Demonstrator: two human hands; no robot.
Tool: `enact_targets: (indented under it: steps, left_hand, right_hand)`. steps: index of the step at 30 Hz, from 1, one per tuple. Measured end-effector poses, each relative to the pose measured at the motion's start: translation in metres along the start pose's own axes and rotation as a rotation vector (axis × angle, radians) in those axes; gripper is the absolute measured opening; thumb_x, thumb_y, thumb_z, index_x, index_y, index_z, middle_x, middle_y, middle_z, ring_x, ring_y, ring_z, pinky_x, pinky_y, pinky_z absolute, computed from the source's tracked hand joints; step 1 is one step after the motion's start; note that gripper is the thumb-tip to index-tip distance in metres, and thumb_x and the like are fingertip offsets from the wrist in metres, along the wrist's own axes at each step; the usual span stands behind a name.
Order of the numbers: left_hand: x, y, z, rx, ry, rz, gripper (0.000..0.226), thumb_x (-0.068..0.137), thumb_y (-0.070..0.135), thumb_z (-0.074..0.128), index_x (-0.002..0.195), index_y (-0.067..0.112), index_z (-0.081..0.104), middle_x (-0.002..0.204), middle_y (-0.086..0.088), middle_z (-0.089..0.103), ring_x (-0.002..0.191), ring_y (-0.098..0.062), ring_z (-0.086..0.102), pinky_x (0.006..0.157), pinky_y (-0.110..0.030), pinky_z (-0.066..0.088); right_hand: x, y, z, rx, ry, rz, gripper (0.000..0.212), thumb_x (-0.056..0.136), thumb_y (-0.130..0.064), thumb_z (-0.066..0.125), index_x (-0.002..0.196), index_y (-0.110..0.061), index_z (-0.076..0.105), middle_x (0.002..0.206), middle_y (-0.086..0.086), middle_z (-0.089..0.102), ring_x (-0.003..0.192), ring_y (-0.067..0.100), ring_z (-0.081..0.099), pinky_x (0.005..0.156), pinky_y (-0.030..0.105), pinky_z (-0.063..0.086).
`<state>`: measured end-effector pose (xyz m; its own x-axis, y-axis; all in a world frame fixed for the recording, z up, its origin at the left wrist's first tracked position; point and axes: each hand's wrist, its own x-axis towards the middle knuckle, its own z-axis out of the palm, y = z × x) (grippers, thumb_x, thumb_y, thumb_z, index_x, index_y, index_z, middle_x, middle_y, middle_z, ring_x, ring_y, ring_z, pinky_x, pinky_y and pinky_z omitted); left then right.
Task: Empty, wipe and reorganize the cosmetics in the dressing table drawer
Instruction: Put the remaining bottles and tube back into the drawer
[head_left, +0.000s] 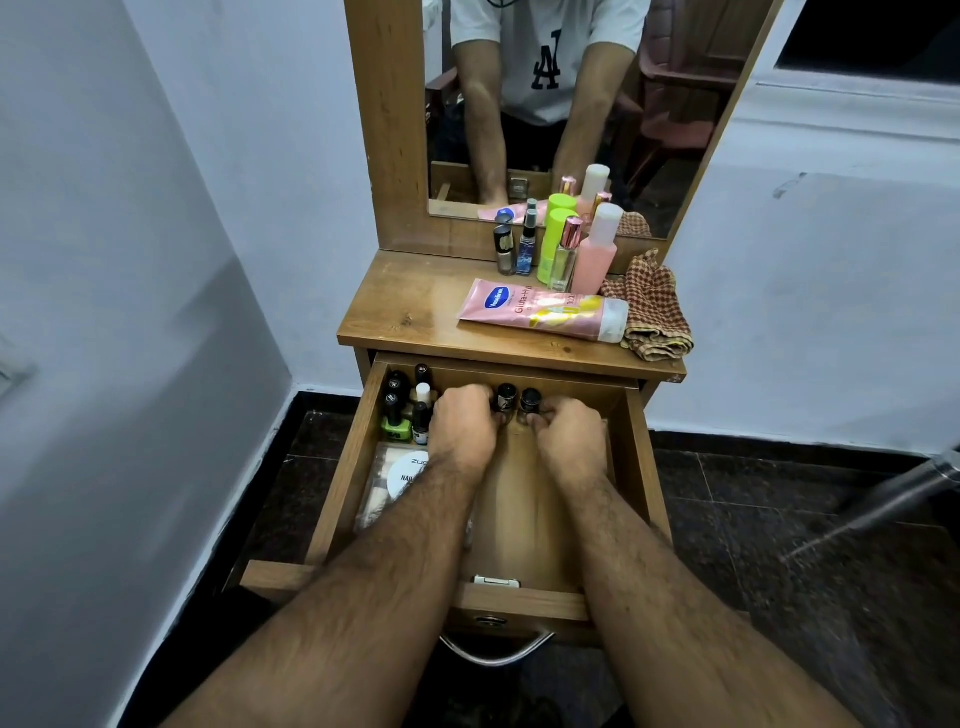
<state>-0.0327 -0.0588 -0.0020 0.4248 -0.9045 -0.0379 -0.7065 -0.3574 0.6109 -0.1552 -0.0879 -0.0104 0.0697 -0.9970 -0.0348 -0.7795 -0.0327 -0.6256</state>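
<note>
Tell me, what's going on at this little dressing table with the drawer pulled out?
A person is sorting cosmetics in the open drawer. The left hand and right hand each grip a small black-capped bottle near the back. More nail polish bottles stand in the back left corner. On the tabletop sit taller bottles, a pink tube lying flat, and a checked cloth.

Nail-polish bottles (410, 410) crowd drawer's (636, 467) back-left corner.
</note>
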Motion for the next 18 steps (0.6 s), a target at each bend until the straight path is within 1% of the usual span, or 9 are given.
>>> enact_targets:
  steps: [7, 11, 18]
  left_hand:
    - [-0.0013, 0.0016, -0.0017, 0.010, 0.001, 0.005, 0.013, 0.087, 0.023, 0.072, 0.098, 0.016, 0.073, 0.095, -0.012, 0.073, 0.098, -0.031, 0.066, 0.077, -0.035, 0.050]
    - [-0.0031, 0.0023, -0.0025, 0.014, 0.009, 0.010, 0.014, 0.088, 0.022, 0.070, 0.100, 0.015, 0.073, 0.097, -0.015, 0.071, 0.098, -0.032, 0.065, 0.075, -0.034, 0.048]
    - [-0.0035, 0.0036, -0.0033, 0.025, 0.006, 0.024, 0.015, 0.089, 0.023, 0.070, 0.102, 0.015, 0.074, 0.098, -0.015, 0.071, 0.099, -0.032, 0.065, 0.077, -0.035, 0.049]
  right_hand:
    - [0.0014, -0.0040, 0.0036, -0.049, 0.005, -0.031, 0.019, 0.093, -0.027, 0.065, 0.109, -0.019, 0.072, 0.102, 0.003, 0.073, 0.098, 0.021, 0.067, 0.085, 0.035, 0.055]
    - [0.0015, -0.0033, 0.0033, -0.056, 0.002, -0.028, 0.020, 0.094, -0.027, 0.064, 0.110, -0.018, 0.072, 0.104, 0.003, 0.073, 0.099, 0.019, 0.067, 0.084, 0.033, 0.052]
    - [0.0020, -0.0017, 0.0017, -0.043, -0.003, -0.025, 0.019, 0.095, -0.026, 0.064, 0.109, -0.017, 0.072, 0.104, 0.003, 0.073, 0.099, 0.019, 0.066, 0.086, 0.033, 0.052]
